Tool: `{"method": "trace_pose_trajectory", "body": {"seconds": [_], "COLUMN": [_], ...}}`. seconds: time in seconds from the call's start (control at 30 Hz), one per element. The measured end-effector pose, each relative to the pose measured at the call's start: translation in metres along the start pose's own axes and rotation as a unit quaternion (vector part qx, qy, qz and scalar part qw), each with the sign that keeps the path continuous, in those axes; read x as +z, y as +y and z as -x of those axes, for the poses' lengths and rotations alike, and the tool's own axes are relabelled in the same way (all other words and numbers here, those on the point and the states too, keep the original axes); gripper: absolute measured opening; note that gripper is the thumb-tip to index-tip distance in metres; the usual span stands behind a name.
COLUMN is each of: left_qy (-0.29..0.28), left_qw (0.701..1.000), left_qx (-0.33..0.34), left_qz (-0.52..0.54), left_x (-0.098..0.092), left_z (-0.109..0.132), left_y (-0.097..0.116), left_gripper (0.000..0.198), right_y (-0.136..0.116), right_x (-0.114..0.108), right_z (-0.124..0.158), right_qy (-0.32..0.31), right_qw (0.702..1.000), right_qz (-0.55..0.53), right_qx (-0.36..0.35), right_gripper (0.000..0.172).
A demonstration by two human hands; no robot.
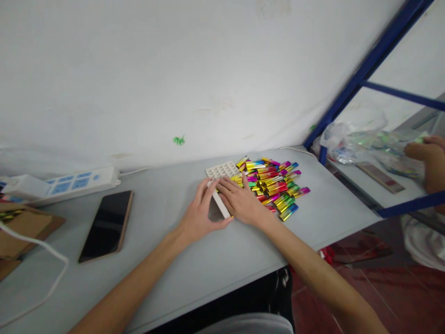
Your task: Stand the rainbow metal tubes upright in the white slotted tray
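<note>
Grip of the left hand [200, 213] clasps the tray [222, 170] by its edge; the right hand [241, 202] lies open and flat. It looks light and stiff, best held at the rim.

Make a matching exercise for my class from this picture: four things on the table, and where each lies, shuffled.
1 smartphone
2 power strip
3 white grid tray
4 pile of shiny multicoloured tubes

A against the wall, far left
B under the left hand and right hand
C heaped right of the tray
D screen up, between strip and hands

Pairs: 1-D, 2-A, 3-B, 4-C
</note>
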State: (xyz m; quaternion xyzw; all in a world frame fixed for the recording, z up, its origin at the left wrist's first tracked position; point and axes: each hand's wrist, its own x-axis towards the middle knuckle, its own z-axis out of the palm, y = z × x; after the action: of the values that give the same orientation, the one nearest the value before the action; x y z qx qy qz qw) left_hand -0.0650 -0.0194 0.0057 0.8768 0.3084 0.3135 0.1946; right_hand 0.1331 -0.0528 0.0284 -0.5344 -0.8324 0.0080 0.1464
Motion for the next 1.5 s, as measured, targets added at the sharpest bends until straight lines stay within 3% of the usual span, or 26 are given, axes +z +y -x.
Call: {"method": "trace_pose_trajectory", "body": {"seconds": [0.43,0.63,0.83,0.93,1.2,1.27,1.37,1.5], "left_qy": [-0.056,-0.055,0.010,0.051,-0.064,-0.084,-0.085,-0.067], "left_qw": [0.997,0.994,0.994,0.989,0.983,0.980,0.977,0.963], "left_qx": [-0.024,-0.034,-0.050,-0.073,-0.085,-0.089,-0.096,-0.097], "left_qz": [-0.039,-0.092,-0.099,-0.118,-0.147,-0.155,-0.171,-0.242], "left_x": [-0.013,-0.035,-0.053,-0.056,-0.065,-0.069,-0.072,-0.072], "left_z": [-0.002,0.004,0.027,0.040,0.052,0.051,0.041,0.020], "left_y": [0.005,-0.005,-0.021,-0.036,-0.058,-0.059,-0.061,-0.067], "left_gripper": [0.112,0.096,0.069,0.065,0.079,0.074,0.060,0.059], "right_y": [0.003,0.014,0.018,0.016,0.014,0.016,0.017,0.013], "right_x": [0.005,0.008,0.009,0.007,0.004,0.005,0.005,0.005], "right_z": [0.005,0.007,0.005,0.004,0.003,0.000,-0.003,-0.006], "right_qy": [-0.027,-0.017,-0.002,0.007,0.024,0.031,0.032,0.035], "right_qw": [0.999,0.998,0.999,0.999,0.999,0.999,0.998,0.998], "right_qz": [0.026,0.042,0.029,0.018,-0.032,-0.031,-0.022,-0.022], "right_qx": [-0.004,0.031,0.031,0.031,0.027,0.033,0.049,0.039], "right_gripper": [0.052,0.052,0.050,0.047,0.046,0.046,0.047,0.048]}}
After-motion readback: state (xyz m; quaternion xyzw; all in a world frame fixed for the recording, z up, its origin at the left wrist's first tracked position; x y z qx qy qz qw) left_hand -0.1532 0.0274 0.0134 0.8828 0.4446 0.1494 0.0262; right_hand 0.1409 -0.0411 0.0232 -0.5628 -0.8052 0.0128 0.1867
